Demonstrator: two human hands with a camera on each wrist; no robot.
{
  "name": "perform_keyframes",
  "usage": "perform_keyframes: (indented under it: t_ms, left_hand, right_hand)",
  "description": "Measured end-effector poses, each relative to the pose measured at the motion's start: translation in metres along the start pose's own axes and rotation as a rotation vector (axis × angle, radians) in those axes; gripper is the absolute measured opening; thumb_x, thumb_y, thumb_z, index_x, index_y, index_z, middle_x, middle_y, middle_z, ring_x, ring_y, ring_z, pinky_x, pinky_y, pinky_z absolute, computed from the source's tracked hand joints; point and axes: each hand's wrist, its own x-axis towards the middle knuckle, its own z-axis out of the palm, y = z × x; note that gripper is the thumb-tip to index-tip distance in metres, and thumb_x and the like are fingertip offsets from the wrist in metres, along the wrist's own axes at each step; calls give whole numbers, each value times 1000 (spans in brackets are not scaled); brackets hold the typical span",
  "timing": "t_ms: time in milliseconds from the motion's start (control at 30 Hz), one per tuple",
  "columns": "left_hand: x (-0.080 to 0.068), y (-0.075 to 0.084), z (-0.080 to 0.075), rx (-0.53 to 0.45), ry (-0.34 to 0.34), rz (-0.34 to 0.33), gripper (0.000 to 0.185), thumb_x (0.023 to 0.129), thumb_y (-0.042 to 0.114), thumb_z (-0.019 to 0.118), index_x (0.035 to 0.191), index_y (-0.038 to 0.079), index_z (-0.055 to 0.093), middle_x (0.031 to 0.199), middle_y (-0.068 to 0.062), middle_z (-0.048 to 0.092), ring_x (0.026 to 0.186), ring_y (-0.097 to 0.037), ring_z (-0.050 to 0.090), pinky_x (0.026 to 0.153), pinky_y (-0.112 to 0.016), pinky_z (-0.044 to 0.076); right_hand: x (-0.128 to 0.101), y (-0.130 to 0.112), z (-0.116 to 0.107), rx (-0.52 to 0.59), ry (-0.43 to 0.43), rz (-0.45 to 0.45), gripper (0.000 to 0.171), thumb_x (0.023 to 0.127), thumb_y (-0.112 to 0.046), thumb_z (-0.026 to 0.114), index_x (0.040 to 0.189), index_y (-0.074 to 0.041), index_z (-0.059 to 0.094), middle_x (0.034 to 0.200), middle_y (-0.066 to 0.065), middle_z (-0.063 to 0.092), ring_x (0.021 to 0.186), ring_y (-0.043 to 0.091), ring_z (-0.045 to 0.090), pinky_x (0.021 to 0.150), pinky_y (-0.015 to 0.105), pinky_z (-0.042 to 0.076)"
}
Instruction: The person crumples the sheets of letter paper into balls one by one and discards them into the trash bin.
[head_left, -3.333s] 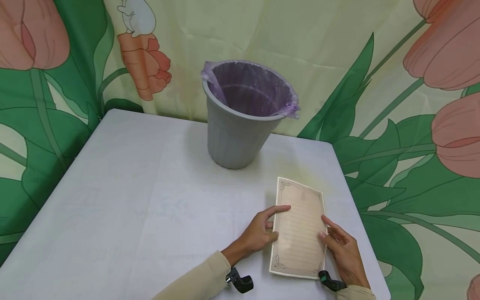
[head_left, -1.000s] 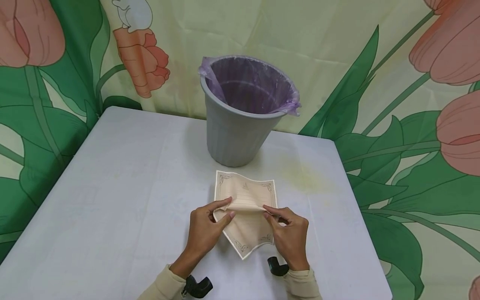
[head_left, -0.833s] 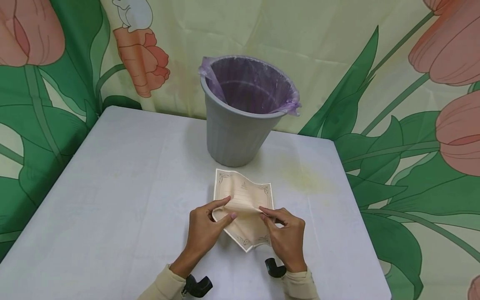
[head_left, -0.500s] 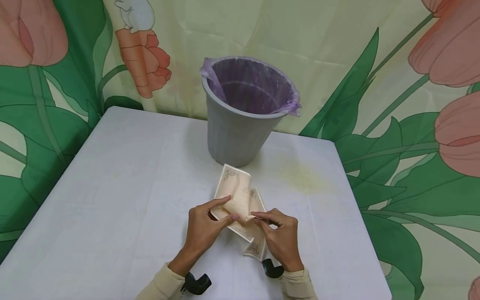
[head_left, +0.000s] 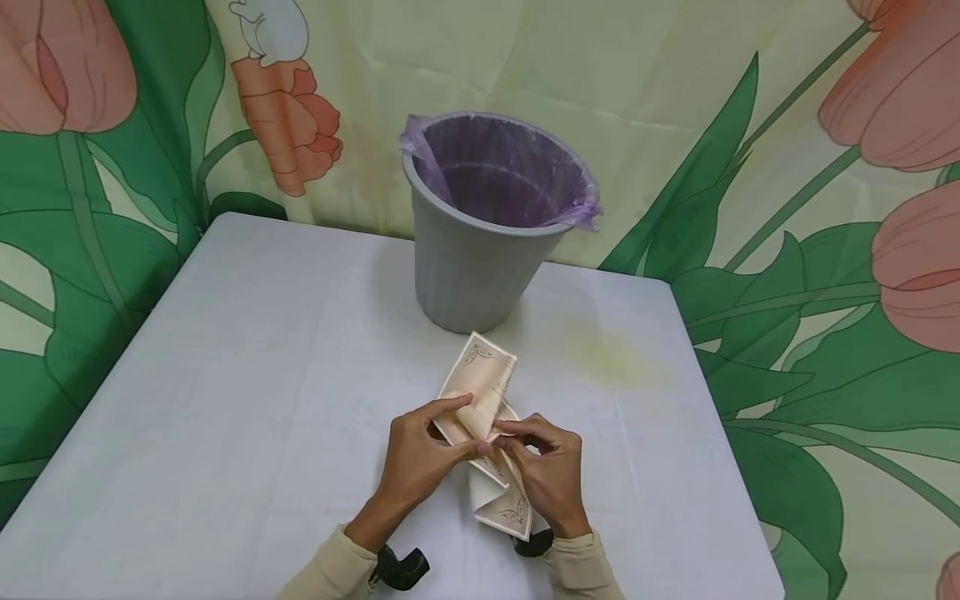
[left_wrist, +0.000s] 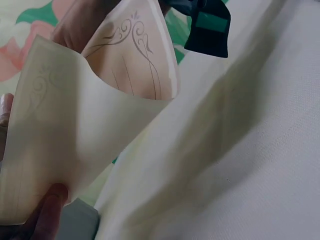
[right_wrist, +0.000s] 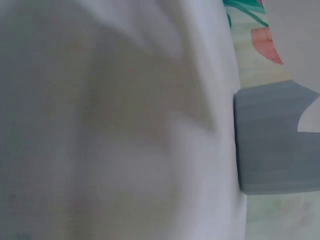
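A lined sheet of cream letter paper point(head_left: 480, 371) with a scrollwork border is bent and twisted between both hands. My left hand point(head_left: 420, 458) pinches its left side, thumb and index finger on the face. My right hand point(head_left: 553, 471) pinches it near the middle with thumb and index finger. One end sticks up toward the bin while the other hangs down by the right wrist. In the left wrist view the paper point(left_wrist: 40, 145) curls over, showing its plain back; whether it is torn I cannot tell.
A grey bin point(head_left: 480, 275) lined with a purple bag point(head_left: 517, 192) stands on the white-covered table point(head_left: 262, 375) just beyond the paper. A tulip-printed cloth point(head_left: 637, 100) hangs behind. Black wrist cameras point(head_left: 401, 569) sit on both wrists.
Earlier the paper was flat at the right; both hands brought it left to the middle. It then creased across, and its right part twisted downward as the right hand moved left toward the left hand.
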Motion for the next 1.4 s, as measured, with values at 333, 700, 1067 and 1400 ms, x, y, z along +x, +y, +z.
perform_keyframes:
  t_ms: [333, 700, 1067, 1400]
  left_hand:
    - [-1, 0, 0, -24, -57, 24, 53, 83, 38, 93, 130, 21, 77, 126, -6, 78, 92, -12, 73, 73, -25, 60]
    - [-1, -3, 2, -35, -47, 54, 37, 92, 15, 84, 125, 3, 76, 119, -13, 80, 91, -14, 78, 73, -25, 62]
    - [-4, -5, -2, -128, -72, 106, 46, 96, 12, 81, 140, 9, 68, 128, -11, 77, 108, -19, 77, 83, -27, 65]
    - [-5, -4, -1, -155, 11, 156, 46, 91, 15, 84, 136, 15, 72, 119, -7, 80, 109, -19, 77, 86, -28, 64]
  right_hand:
    - [6, 1, 4, -50, -9, -8, 43, 83, 8, 86, 124, -3, 78, 94, 16, 77, 85, 8, 71, 78, 23, 62]
    - [8, 1, 19, -111, 36, 71, 44, 77, -6, 94, 119, -15, 83, 125, 7, 68, 119, 18, 63, 99, 23, 57]
    - [10, 5, 26, 27, 31, 211, 41, 77, 0, 92, 116, -9, 82, 165, 12, 47, 146, 34, 53, 115, 30, 50]
    - [9, 6, 31, -42, 82, 126, 32, 80, -3, 90, 110, -13, 85, 125, 8, 79, 123, 19, 70, 100, 23, 57]
